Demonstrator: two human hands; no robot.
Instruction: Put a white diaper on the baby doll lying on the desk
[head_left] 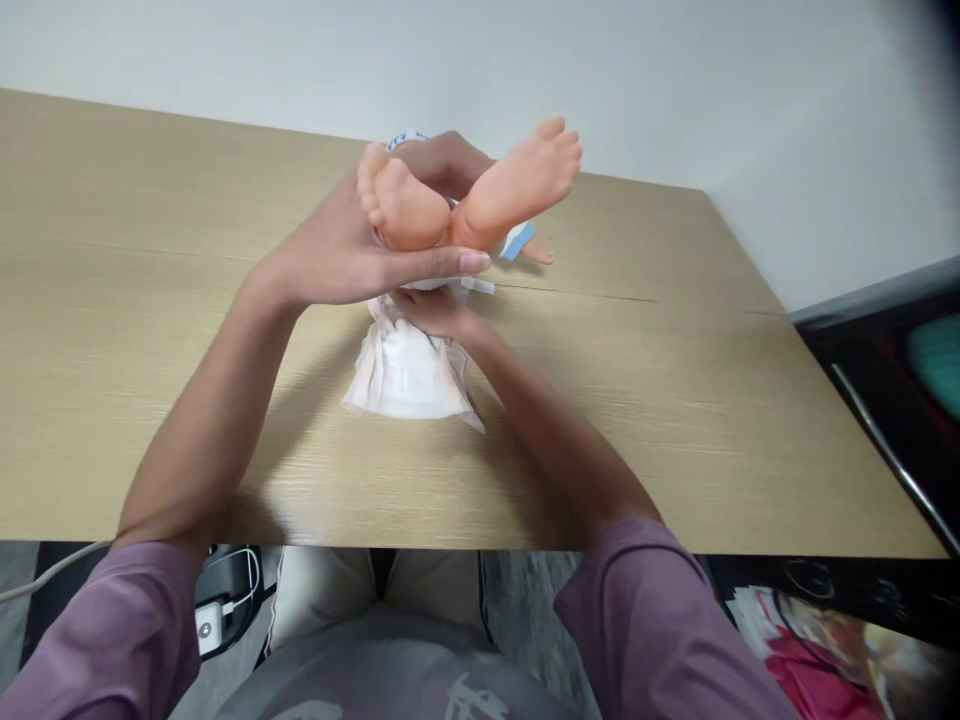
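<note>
Head view, upper centre of frame: doll's legs (480, 195) gripped and lifted by left hand (352, 250), fingers closed round ankles; right hand (435, 312) beneath, grip hidden; diaper (409, 375) spread on table (712, 400), not yet fastened.

A doll (480, 200) lies at the middle of the desk (112, 300), toward its far edge, legs raised. The left hand (352, 250) holds the legs up; the right hand (435, 312) rests below them on a diaper (405, 375) that spreads toward the near edge.
</note>
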